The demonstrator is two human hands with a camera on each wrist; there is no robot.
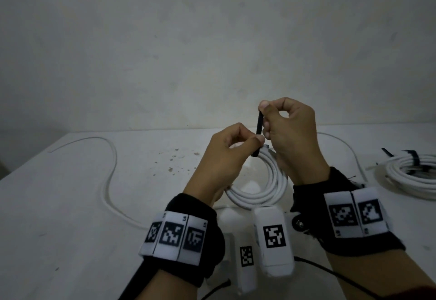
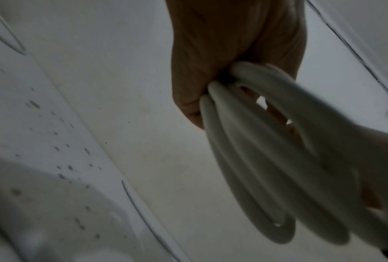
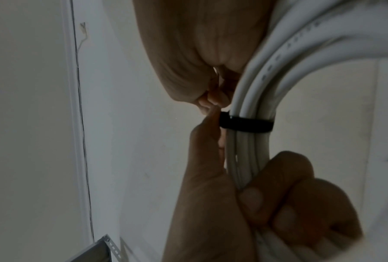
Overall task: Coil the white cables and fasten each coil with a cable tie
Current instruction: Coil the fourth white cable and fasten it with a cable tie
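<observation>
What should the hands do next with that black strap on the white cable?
Probably pull the cable tie snug. The right hand pinches its free end up above the coil, the left hand grips the strands, and the right wrist view shows the band already round them. Another tied coil lies on the table, and a loose cable waits.

both hands meet at centre over the table (image 1: 70, 193), holding a coil (image 1: 259, 188) with a tie (image 1: 259, 124) above it. a loose cable (image 1: 111, 170) lies at 9 o'clock, a tied coil (image 1: 410, 174) at 3 o'clock.
</observation>
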